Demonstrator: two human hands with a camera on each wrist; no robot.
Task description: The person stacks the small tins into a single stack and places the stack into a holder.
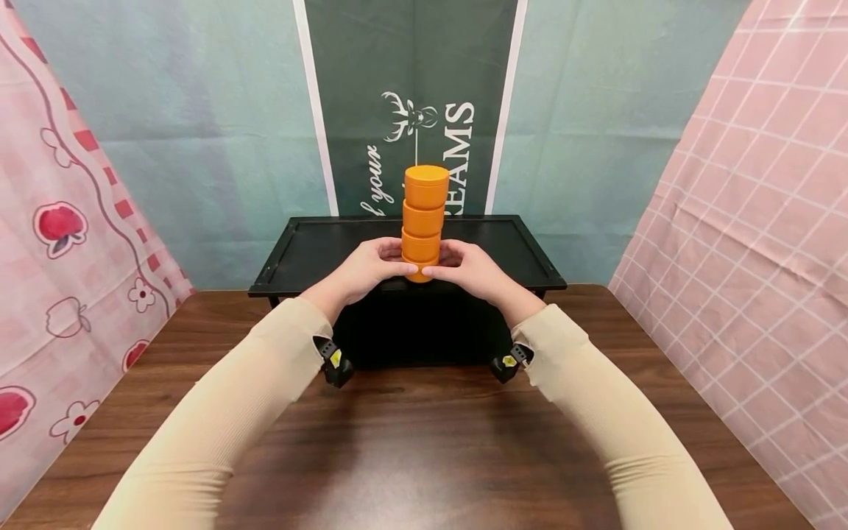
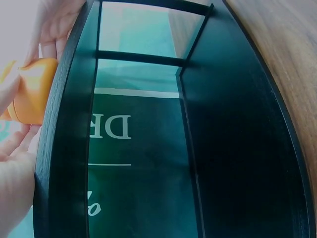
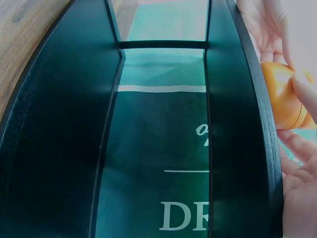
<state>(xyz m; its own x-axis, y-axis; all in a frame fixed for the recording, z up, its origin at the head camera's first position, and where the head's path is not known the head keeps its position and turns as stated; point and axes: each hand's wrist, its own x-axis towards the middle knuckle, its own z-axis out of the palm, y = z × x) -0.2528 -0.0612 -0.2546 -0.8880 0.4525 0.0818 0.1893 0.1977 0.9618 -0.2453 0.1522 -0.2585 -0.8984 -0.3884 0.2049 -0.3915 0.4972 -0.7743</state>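
Note:
A tall stack of several round orange cups (image 1: pixel 424 221) stands upright at the front edge of a black shelf's top (image 1: pixel 318 246). From the left, my left hand (image 1: pixel 374 269) curls round the lowest cup, its thumb across the front. On the other side my right hand (image 1: pixel 473 272) grips the same cup, with the two thumb tips close together. In the left wrist view the lowest cup (image 2: pixel 34 91) is right at the shelf's edge between the fingers of both hands. The right wrist view shows its rounded base (image 3: pixel 282 94) against that edge too.
The black shelf has an open space beneath its top and a lower board (image 2: pixel 242 139). It stands at the back of a brown wooden table (image 1: pixel 411 442). Behind hangs a green cloth (image 1: pixel 232 110) with white lettering; pink cloths (image 1: pixel 762 221) hang at both sides.

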